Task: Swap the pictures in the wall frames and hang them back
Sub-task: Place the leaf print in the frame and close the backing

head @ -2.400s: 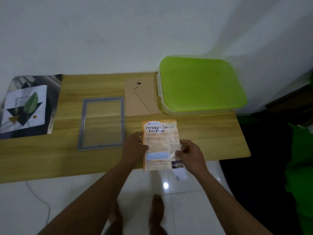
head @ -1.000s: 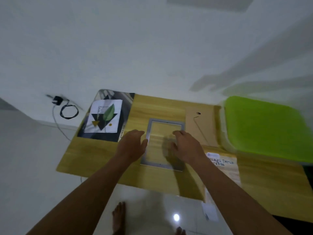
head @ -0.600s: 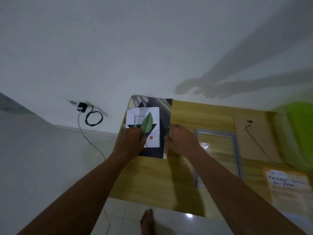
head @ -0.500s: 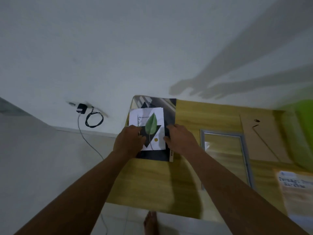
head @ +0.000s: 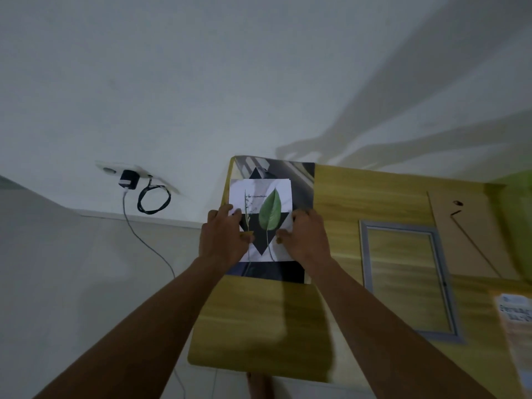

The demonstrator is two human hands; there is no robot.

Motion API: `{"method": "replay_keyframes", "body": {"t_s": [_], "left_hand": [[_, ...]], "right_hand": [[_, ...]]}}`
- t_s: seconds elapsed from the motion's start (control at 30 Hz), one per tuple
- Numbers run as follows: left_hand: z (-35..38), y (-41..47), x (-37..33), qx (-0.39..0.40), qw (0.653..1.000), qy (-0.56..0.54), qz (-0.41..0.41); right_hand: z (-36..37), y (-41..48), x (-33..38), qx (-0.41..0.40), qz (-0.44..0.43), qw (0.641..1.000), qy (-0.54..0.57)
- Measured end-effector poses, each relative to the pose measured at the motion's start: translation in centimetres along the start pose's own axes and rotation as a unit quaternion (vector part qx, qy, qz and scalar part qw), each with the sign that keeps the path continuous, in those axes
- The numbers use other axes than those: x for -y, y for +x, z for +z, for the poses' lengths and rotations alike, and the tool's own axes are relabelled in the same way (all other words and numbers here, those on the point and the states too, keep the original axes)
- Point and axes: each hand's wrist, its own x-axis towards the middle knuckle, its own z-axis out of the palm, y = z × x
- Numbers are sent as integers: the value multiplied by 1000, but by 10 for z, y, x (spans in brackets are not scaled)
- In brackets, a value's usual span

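— What is carrying everything?
— A wooden table point(head: 359, 197) is standing against a white wall point(head: 259, 82), with pale floor point(head: 72, 283) showing at 8 o'clock.
— And the hands?
— Both arms are reaching forward. The left hand point(head: 223, 237) is pinching the left edge of the leaf picture point(head: 269, 208) and the right hand point(head: 306, 236) is pinching the right edge, thumbs on top. Each grip is closing on the sheet, which is sitting over a dark print point(head: 302, 180) at the table's 11 o'clock corner.
— What else is around?
— At 3 o'clock of the picture an empty grey frame point(head: 406, 275) is lying flat, a brown backing board point(head: 472, 231) just beyond it, and a blurred orange leaflet point(head: 515, 326) at 4 o'clock. At 9 o'clock a charger point(head: 128, 180) is sitting in a wall socket, its cable point(head: 154, 198) coiling beside it.
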Motion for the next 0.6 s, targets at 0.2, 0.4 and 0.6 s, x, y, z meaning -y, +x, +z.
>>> {"method": "replay_keyframes", "body": {"t_s": [0.2,0.4,0.6], "left_hand": [[-5,2,-2,16,1000,-22,-15],[-7,-1,-6,7,996,-69,-57],[-6,-3,-7,1,996,-60,-62]], "right_hand": [[-5,3,4,-47,82,976,196],[-11,0,1,-38,79,978,188],[-21,-5,1,-61,66,980,178]]}}
